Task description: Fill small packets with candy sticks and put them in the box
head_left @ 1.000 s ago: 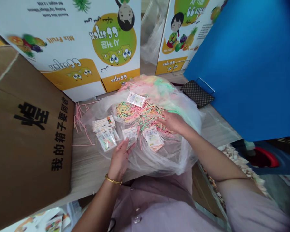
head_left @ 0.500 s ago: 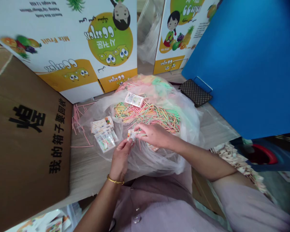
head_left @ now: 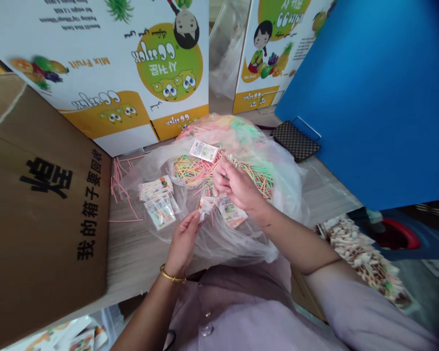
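Observation:
My left hand (head_left: 185,236) is closed, pinching a small printed candy packet (head_left: 205,206) by its lower edge. Over the heap of thin pink, yellow and green candy sticks (head_left: 195,170), my right hand (head_left: 236,185) is curled with thumb and fingers together. A pale green stick end shows at its fingertips; how many sticks it grips is hidden. Below that hand lies another printed packet (head_left: 232,212). One more packet (head_left: 205,150) rests on top of the sticks. To the left, several filled packets (head_left: 160,213) form a small overlapping pile.
A clear plastic bag (head_left: 289,190) spreads under and around the sticks. Loose pink sticks (head_left: 119,180) lie by a brown carton (head_left: 47,234). Printed white cartons (head_left: 106,63) and a blue panel (head_left: 369,107) stand behind. A checkered pouch (head_left: 295,140) sits at right; many packets (head_left: 366,253) lie lower right.
My right hand has moved from the packet's mouth up and right over the candy sticks, uncovering the packet below it. My left hand keeps the small packet, now slightly further right.

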